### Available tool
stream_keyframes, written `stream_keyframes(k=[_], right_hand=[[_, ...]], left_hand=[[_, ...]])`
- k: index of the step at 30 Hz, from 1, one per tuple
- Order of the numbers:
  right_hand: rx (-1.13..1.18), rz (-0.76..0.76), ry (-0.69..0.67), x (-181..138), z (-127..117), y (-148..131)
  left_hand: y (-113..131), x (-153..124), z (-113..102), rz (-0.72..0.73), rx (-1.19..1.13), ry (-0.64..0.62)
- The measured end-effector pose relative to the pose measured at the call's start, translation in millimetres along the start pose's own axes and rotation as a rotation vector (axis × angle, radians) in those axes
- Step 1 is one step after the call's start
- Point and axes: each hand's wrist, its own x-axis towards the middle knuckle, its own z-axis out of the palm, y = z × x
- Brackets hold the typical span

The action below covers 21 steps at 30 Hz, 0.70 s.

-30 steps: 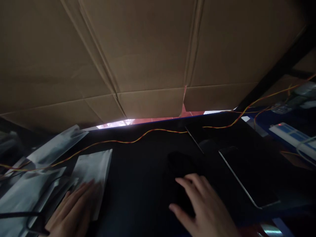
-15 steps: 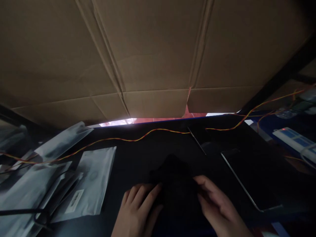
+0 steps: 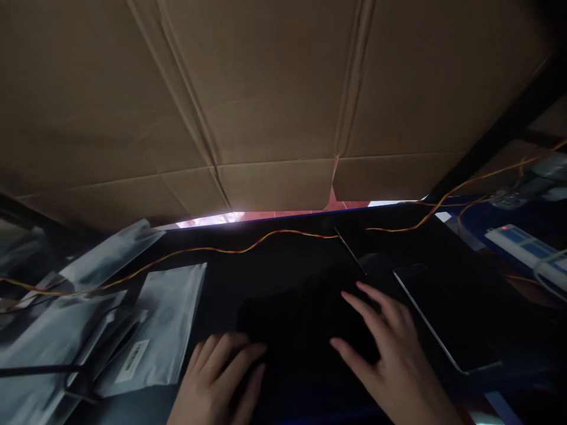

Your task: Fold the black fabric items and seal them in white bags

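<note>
A black cloth-like piece [image 3: 296, 330] lies between my hands, hard to tell from the dark worktop [image 3: 221, 295] under it. At its left edge is my left hand [image 3: 217, 372], its fingers bent and close together and its thumb drawn near the index finger, seemingly pinching the edge. My right hand [image 3: 390, 348] hovers over or rests on the right side with fingers and thumb spread; contact cannot be made out. To the right of it lies a dark flat panel with a shiny rim, like a phone screen [image 3: 447, 319]. A smaller similar panel [image 3: 354, 245] lies farther back.
Translucent plastic pouches [image 3: 172, 319] are piled at the left, with a black cable [image 3: 39, 370] across them. A twisted red-yellow wire [image 3: 266, 237] runs along the back. Cardboard [image 3: 274, 88] hangs behind. A white-and-blue power strip [image 3: 527, 251] is at the right.
My left hand has moved left, and the black piece now spreads wider that way. My right hand has let go, risen a little forward and opened its fingers.
</note>
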Motion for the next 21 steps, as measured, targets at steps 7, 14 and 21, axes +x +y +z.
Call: stream_keyframes(k=[7,14,21], right_hand=[[0.205,0.174,-0.111,4.2,-8.9,25.9],[-0.030,0.177,0.008,-9.9,-46.8,56.5],[-0.092,-0.207,-0.179,44.3,-14.2,2.2]], left_hand=[[-16.6,13.9,12.1,-0.087,0.003,-0.168],[-28.4,14.4,-22.1,-0.092,-0.103,-0.257],[-28.0,25.0,-3.9,-0.064,0.016,-0.302]])
